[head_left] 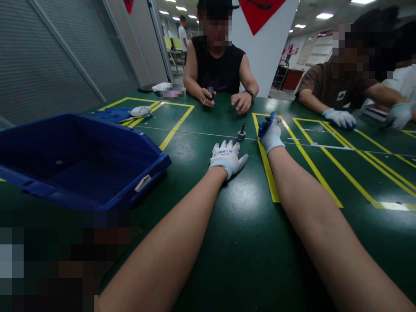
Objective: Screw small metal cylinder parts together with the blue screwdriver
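Both my hands wear white gloves with blue fingertips and rest on a dark green table [240, 225]. My left hand [227, 157] lies flat, fingers spread, holding nothing. Just beyond it a small dark metal part [241, 132] with an upright pin stands on the table. To the right of that part, my right hand [270, 132] is raised a little with its fingers curled together. Whether anything is in them is hidden.
A big blue plastic bin [81, 160] sits at the left. Yellow tape lines [266, 164] mark fields on the table. Across the table a person in a black top [216, 65] holds a small dark object. At the right a person's gloved hands [339, 118] rest on the table.
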{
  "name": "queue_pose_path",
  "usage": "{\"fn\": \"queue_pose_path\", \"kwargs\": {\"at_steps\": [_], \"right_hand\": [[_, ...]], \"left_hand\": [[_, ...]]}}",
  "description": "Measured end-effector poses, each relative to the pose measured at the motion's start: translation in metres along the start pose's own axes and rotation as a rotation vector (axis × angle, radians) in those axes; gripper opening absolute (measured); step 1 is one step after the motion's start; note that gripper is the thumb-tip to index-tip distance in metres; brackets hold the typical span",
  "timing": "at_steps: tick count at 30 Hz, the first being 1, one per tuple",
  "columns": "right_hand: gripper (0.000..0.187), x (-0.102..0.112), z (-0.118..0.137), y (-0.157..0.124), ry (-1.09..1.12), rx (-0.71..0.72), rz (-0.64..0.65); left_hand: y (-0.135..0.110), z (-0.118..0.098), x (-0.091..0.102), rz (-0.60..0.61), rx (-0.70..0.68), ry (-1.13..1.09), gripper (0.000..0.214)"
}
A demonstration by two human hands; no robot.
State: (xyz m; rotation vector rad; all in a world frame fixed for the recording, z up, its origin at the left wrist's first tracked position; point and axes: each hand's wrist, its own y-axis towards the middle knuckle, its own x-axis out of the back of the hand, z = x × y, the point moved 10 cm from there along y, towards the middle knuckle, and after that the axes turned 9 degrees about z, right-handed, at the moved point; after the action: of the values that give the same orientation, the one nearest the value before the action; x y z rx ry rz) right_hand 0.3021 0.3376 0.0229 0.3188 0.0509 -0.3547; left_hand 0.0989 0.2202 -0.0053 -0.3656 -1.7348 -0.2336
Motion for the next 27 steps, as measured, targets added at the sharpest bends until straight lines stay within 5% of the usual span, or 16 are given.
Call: {"fn": "queue_pose_path", "kwargs": {"at_steps": [2, 5, 10, 14, 19, 24, 27], "right_hand": [[0.041, 0.012, -0.013, -0.005, 0.140, -0.089, -0.043], [0.036, 0.003, -0.004, -0.013, 0.162, -0.073, 0.026], [0.051, -0.049, 0.037, -0.035, -0.131, 0.163, 0.262], [0.045, -0.077, 0.023, -0.049, -0.461, 0.150, 0.401], [0.043, -0.074, 0.012, -0.051, -0.746, 0.166, 0.389], [0.042, -0.084, -0.002, -0.052, -0.731, 0.052, 0.626], [0.050, -0.083, -0.005, -0.047, -0.922, 0.025, 0.515]], "left_hand": [[0.000, 0.000, -0.001, 0.001, -0.001, -0.002, 0.073], [0.000, 0.001, -0.001, -0.003, -0.006, -0.001, 0.073], [0.001, 0.001, 0.000, -0.028, -0.016, 0.000, 0.073], [0.001, 0.001, 0.000, -0.015, -0.006, 0.010, 0.073], [0.002, 0.000, 0.001, -0.017, -0.013, 0.013, 0.074], [0.003, 0.002, 0.000, -0.034, -0.015, 0.005, 0.074], [0.002, 0.002, 0.000, -0.024, -0.013, -0.001, 0.072]]}}
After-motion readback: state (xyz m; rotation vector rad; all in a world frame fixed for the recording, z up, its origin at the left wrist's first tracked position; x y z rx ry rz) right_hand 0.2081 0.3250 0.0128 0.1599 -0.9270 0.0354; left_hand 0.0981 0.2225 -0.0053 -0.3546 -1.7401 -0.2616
